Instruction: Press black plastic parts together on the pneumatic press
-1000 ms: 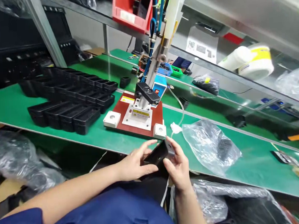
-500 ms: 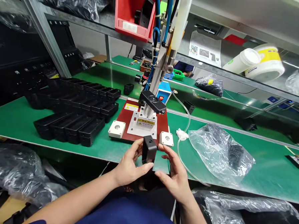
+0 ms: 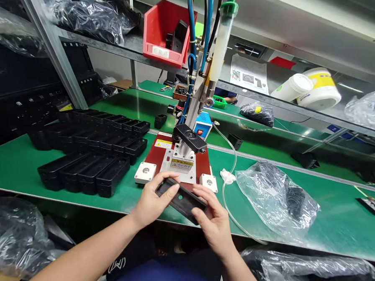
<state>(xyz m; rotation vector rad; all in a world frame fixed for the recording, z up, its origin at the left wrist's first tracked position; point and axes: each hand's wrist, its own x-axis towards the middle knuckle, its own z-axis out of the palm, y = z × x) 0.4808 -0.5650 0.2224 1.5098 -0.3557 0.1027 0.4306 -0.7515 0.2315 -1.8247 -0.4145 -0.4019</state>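
Note:
Between my two hands is a black plastic housing point(image 3: 185, 202), a long open shell with a small round hole in its floor. My left hand point(image 3: 156, 201) grips its left end, thumb laid over the rim. My right hand point(image 3: 213, 216) holds the right end, with the thumb on the near edge and the fingers along the far side. Just beyond stands a press fixture on a red base point(image 3: 150, 152), with a black slotted part point(image 3: 191, 138) on its metal block. White button boxes, one on the left point(image 3: 145, 172) and one on the right point(image 3: 208, 182), flank the base.
Rows of black housings point(image 3: 89, 133) fill the left of the green bench. To the right lie a clear tube point(image 3: 230, 211) and a plastic bag point(image 3: 277, 198) with black parts inside. Overhead, a shelf carries a red bin point(image 3: 166, 36) and white tubs point(image 3: 318, 89).
The housing has turned from standing on end to lying lengthwise, its open side toward me. My right hand, apart from it before, has closed on its right end.

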